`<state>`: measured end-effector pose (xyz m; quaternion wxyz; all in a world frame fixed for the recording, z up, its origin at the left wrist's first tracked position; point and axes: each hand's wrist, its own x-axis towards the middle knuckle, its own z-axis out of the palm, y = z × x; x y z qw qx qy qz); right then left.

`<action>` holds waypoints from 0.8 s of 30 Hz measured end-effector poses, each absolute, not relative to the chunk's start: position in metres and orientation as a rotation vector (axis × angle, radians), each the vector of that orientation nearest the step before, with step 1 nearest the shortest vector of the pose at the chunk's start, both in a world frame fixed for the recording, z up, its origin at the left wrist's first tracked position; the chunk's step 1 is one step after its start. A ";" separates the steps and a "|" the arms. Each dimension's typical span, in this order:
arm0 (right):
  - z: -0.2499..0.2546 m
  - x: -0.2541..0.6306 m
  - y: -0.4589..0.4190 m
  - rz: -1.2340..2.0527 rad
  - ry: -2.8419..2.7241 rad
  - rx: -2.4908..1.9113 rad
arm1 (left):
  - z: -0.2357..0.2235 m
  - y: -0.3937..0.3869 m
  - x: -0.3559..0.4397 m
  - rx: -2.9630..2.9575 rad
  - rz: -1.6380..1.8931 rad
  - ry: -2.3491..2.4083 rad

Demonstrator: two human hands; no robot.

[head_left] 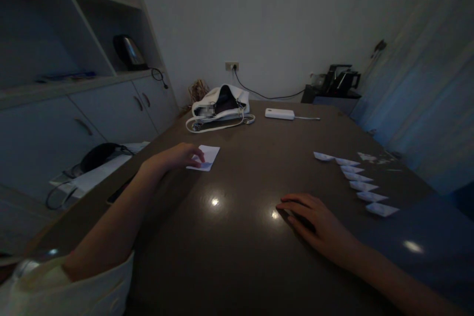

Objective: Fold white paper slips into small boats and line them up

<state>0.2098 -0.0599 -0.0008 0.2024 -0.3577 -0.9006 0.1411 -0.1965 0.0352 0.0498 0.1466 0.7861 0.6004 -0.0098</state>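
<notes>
On the left side of the table, my left hand (pixel 184 154) reaches over white paper (pixel 210 153). Its fingers are bent, with thumb and fingertips closed on the paper near its front edge; a bluish shaded patch shows beneath them. Whether the paper is one sheet or a small stack, I cannot tell. My right hand (pixel 311 217) rests on the tabletop right of centre, fingers stretched and apart, holding nothing. To its right, several folded white paper boats (pixel 365 186) stand in a slanting row, the nearest being a boat (pixel 382 209) toward the front.
A white handbag (pixel 239 98) lies at the back of the brown table (pixel 244 256). Right of it is a white power bank (pixel 280 114) with a short cable. White scraps (pixel 370 158) lie near the right edge. A dark phone-like object (pixel 120 191) is partly under my left forearm.
</notes>
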 end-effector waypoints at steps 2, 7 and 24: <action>-0.001 0.210 -0.060 0.399 -2.519 -1.002 | 0.051 0.034 -0.196 2.260 -0.015 1.747; -0.001 0.210 -0.060 0.401 -2.524 -1.012 | 0.054 0.034 -0.194 2.278 0.022 1.752; 0.002 0.209 -0.061 0.404 -2.522 -1.006 | 0.060 0.026 -0.189 2.292 -0.038 1.656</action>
